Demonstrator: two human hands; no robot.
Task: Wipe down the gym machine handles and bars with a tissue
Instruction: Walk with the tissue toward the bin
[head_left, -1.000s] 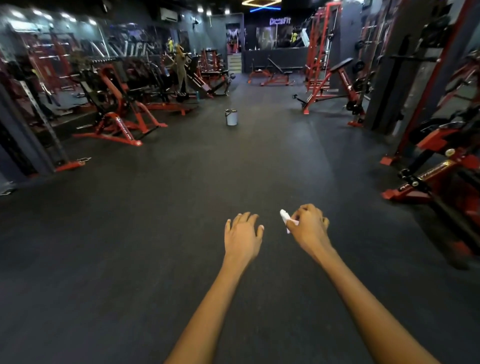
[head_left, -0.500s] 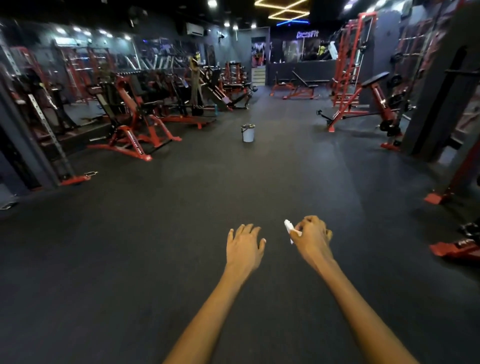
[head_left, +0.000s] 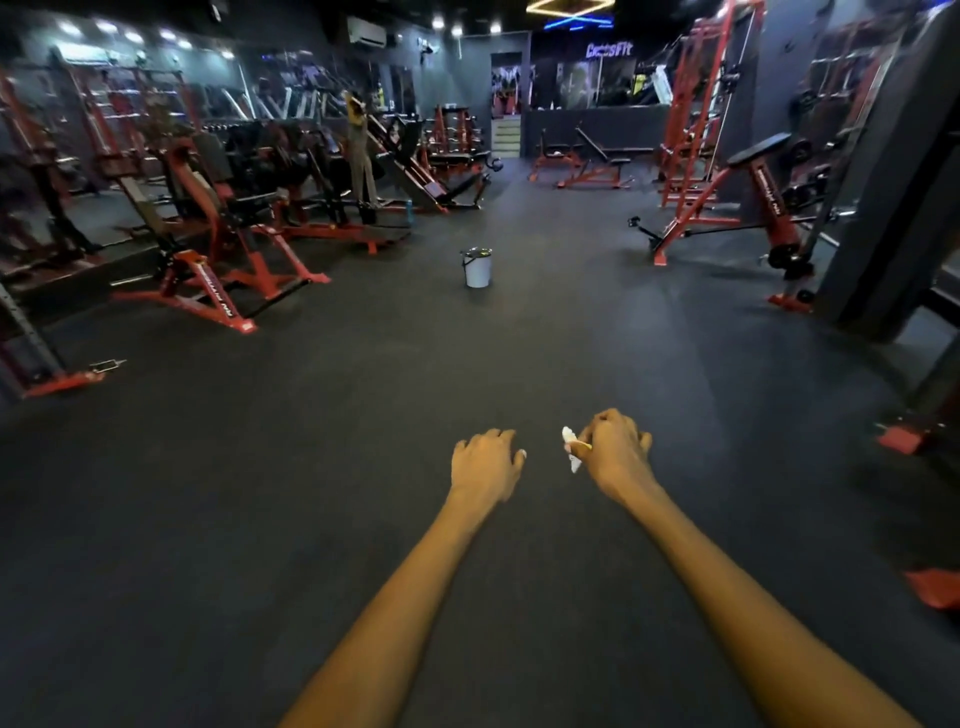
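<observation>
- Shifted since earlier: bucket (head_left: 477, 268) and red machines (head_left: 218, 260) sit further right.
- Right hand (head_left: 615, 452): fist pinching tissue (head_left: 571, 451).
- Left hand (head_left: 485, 462): fingers loosely curled, empty, over dark floor (head_left: 260, 493).

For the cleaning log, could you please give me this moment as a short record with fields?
setting: gym floor, dark matting
right hand: closed on a white tissue
left hand: empty, fingers loosely curled
contact with machines: none, both hands over bare floor
bucket: white, standing ahead mid-floor
nearest machines: red frame at left, red bench at right
</observation>
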